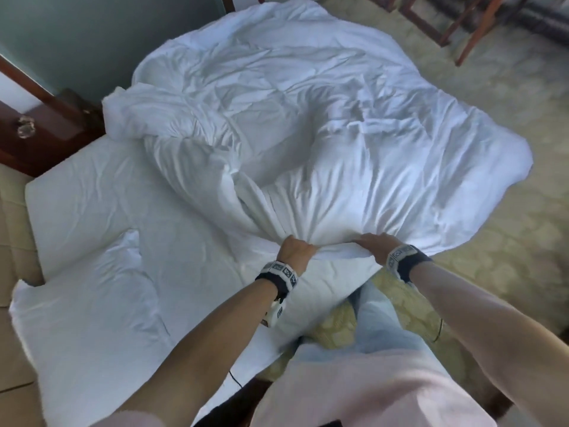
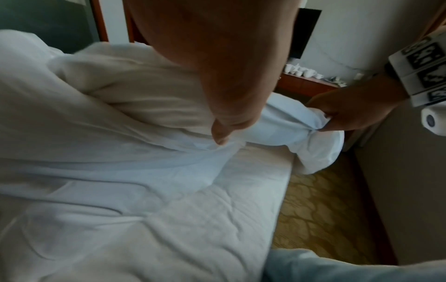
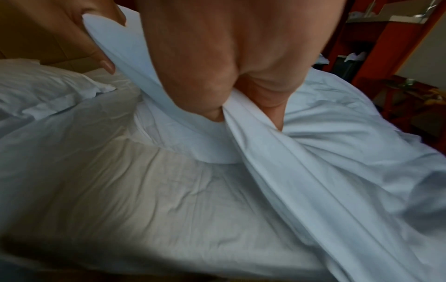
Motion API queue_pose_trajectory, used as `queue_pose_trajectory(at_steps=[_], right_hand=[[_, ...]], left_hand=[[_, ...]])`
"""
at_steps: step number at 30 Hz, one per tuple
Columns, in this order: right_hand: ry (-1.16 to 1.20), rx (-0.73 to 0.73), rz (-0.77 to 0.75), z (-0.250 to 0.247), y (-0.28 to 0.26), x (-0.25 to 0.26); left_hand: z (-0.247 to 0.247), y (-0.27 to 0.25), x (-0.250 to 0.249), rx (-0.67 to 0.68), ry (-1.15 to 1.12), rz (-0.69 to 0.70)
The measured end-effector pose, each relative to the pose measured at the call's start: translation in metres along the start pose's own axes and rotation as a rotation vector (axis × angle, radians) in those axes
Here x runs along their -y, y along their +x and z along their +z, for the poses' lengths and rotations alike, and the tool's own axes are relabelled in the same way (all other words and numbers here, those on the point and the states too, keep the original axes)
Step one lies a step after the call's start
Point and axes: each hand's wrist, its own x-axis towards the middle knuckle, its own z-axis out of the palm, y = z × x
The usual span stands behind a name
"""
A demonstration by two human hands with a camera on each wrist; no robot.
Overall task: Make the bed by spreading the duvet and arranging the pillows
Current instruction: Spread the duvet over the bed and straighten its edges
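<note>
The left hand (image 1: 296,248) and right hand (image 1: 376,243) are both gripping bunched edge of the crumpled white fabric duvet (image 1: 323,118), which is lying heaped over the bed's far half and overhanging the floor. Spreading both hands along that edge before pulling looks best. Only the head view is showing the 1 white pillow (image 1: 89,291) lying near the left corner.

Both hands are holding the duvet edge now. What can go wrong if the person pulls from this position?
1. The left hand and right hand grip the duvet close together at one bunched spot, so a pull may drag it as a rope rather than spread it.
2. Its right side already hangs over the carpet; more may slide off.
3. The pillow lies nearby and might get covered.
</note>
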Motion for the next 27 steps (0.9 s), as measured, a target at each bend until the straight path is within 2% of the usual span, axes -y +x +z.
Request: queue_pose_trajectory(at_steps=[4, 8, 10, 12, 17, 21, 24, 27], right_hand=[[0.025, 0.007, 0.054, 0.025, -0.04, -0.004], [0.042, 0.072, 0.083, 0.018, -0.035, -0.001], [0.09, 0.12, 0.08, 0.012, -0.02, 0.005], [0.141, 0.107, 0.077, 0.003, 0.001, 0.014], [0.365, -0.135, 0.044, -0.045, 0.082, 0.049], [0.622, -0.237, 0.119, -0.096, 0.131, 0.086], [0.708, -0.204, 0.166, -0.12, 0.164, 0.11], [0.725, -0.14, 0.189, -0.122, 0.192, 0.125]], left_hand=[[0.01, -0.015, -0.028, 0.019, 0.019, 0.052], [0.0, -0.009, -0.004, -0.01, 0.07, 0.108], [-0.01, -0.003, 0.021, -0.022, 0.112, 0.131], [-0.023, 0.003, 0.051, -0.027, 0.154, 0.119], [-0.073, 0.04, 0.148, 0.032, 0.271, 0.021], [-0.117, 0.089, 0.224, 0.127, 0.433, -0.009], [-0.124, 0.129, 0.27, 0.195, 0.546, 0.06], [-0.109, 0.16, 0.297, 0.302, 0.61, 0.137]])
